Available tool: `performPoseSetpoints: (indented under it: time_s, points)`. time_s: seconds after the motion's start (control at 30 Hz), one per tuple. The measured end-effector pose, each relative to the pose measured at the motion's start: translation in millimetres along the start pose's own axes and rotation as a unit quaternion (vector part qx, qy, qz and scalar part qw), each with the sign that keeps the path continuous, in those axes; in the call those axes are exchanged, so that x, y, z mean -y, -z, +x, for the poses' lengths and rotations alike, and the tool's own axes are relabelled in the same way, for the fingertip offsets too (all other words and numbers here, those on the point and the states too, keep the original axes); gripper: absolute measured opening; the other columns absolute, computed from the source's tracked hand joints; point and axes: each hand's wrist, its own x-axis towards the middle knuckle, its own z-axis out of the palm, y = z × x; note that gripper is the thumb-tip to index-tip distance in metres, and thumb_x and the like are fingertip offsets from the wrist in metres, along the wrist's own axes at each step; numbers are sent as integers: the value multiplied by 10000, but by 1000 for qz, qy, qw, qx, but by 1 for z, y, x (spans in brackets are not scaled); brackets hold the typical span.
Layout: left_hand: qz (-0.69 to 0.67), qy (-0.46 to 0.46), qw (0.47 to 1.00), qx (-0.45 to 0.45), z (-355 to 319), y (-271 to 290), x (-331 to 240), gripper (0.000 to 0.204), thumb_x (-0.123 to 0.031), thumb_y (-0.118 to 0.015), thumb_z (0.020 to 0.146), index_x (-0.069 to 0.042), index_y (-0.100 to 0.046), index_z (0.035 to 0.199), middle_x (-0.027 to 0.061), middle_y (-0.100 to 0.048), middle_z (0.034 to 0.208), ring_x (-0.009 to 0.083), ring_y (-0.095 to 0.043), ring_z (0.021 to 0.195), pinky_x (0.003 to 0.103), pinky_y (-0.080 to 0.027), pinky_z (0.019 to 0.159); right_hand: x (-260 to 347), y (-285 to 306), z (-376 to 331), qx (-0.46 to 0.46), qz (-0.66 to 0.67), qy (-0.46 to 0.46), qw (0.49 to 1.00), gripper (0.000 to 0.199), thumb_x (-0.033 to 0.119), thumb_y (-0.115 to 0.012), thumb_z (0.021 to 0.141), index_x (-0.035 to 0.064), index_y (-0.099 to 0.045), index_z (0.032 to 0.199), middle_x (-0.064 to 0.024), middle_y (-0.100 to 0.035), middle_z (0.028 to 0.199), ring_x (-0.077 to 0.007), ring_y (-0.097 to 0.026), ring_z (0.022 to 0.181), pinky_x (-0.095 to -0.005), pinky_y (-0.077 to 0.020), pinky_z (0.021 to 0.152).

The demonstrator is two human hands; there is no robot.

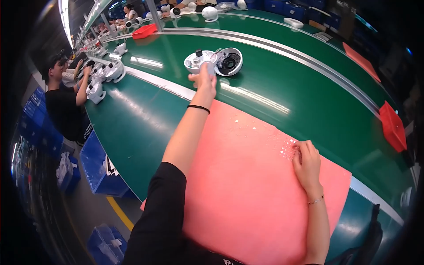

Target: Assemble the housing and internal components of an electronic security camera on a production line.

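left fingers (204, 74) grip white dome housing (199, 62).

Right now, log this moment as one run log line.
left hand reaching white dome camera parts on green belt | right hand on small screws | pink mat under both

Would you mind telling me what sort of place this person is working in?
It looks like a factory assembly line. A long green conveyor belt carries white dome-shaped device parts, which the left hand reaches for, and another worker sits further along the belt with similar white units.
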Motion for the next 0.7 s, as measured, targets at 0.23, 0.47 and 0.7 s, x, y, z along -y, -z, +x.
performPoseSetpoints:
  time_s: [0.23,0.47,0.7]
  points:
    - [244,38,968,-46,-15,-10,-22,1180,-530,-795,585,-141,-93,1451,160,-128,1373,415,-351,1222,552,-458,886,-2,-4,1,-2,2,1,1000,125,5,-577,790,44,-580,909,-68,-548,846,-240,-553,773,-356,-401,679]
    - [368,-79,924,-69,-1,-17,-12,1272,-514,-802,566,-64,-19,1462,253,-300,1404,436,-317,1272,480,-276,1070,0,-9,3,-3,6,1,1000,118,2,-578,787,63,-574,888,-60,-547,836,-233,-555,764,-349,-389,654]
    - [277,-121,950,75,-32,-8,-20,1053,-249,-838,607,-137,-175,1419,149,-425,1321,310,-485,1173,449,-545,784,7,-6,0,-1,7,-4,1000,293,18,-598,773,62,-578,1062,-71,-534,928,-225,-537,849,-350,-399,721]
